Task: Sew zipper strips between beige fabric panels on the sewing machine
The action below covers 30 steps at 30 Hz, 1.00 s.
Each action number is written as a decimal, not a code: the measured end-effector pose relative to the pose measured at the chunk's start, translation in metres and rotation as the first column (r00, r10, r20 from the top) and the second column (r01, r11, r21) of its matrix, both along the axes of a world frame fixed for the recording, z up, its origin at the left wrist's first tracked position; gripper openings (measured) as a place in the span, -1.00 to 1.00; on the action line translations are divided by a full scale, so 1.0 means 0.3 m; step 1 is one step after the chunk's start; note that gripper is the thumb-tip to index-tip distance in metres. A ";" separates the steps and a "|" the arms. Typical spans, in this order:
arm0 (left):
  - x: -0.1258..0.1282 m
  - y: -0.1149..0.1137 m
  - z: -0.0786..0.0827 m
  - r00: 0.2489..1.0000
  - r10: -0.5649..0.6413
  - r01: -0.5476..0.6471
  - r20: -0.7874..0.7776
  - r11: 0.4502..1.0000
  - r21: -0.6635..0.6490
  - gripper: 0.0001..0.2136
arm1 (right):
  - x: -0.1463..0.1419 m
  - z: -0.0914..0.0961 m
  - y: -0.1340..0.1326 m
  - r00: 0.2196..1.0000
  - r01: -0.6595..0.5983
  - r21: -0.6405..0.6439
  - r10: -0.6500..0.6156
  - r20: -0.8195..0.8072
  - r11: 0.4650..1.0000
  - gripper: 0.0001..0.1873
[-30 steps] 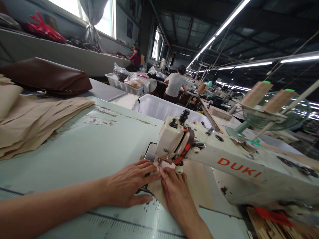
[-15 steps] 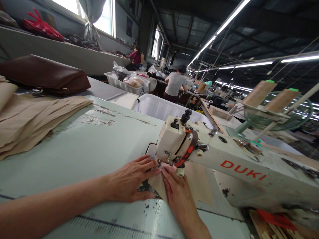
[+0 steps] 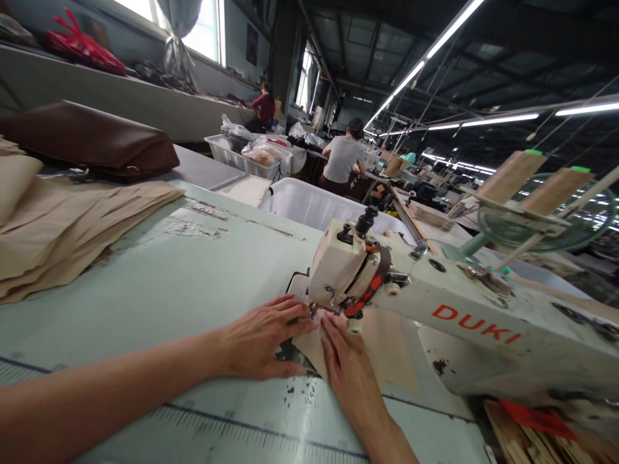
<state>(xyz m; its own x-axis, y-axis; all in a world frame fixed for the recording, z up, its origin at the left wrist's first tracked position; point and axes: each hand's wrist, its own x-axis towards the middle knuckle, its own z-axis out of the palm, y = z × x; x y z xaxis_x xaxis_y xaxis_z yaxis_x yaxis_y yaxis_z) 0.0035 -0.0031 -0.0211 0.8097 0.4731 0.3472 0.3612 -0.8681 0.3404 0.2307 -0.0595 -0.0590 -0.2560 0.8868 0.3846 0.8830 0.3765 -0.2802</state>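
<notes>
This is a sewing factory. An industrial sewing machine point(image 3: 464, 322) stands just beyond the right hand point(image 3: 348, 367). Other people point(image 3: 342, 161) sit working far ahead of it.

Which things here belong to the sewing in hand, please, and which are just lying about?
In hand: left hand, right hand, tan piece under the needle, sewing machine.
Lying about: tan stack, brown bag, white tub, green fan.

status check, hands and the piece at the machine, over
Left hand flat, open, fingertips at the machine head. Right hand flat on the tan piece. Piece runs under the head. Fabric stack lies apart, far left.
</notes>
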 end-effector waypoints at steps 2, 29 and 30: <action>0.000 0.002 0.002 1.000 0.005 -0.005 -0.013 1.000 0.001 -0.33 | 0.008 0.017 0.003 1.000 -0.012 -0.013 0.012 0.007 1.000 -0.53; -0.023 -0.039 0.041 0.993 -0.017 0.019 -0.114 1.000 0.016 -0.43 | -0.100 0.088 -0.064 0.959 0.156 -0.138 -0.116 0.259 0.978 -0.48; -0.023 -0.041 0.042 0.992 -0.015 0.018 -0.125 1.000 0.019 -0.42 | -0.100 0.080 -0.067 0.960 0.158 -0.137 -0.120 0.251 0.978 -0.47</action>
<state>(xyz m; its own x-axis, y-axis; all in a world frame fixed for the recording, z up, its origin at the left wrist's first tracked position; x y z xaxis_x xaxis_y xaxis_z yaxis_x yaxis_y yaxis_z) -0.0035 -0.0155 -0.0084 0.8550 0.4535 0.2518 0.3857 -0.8804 0.2760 0.2007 -0.0795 -0.0348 -0.1939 0.9639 0.1827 0.9719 0.2141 -0.0981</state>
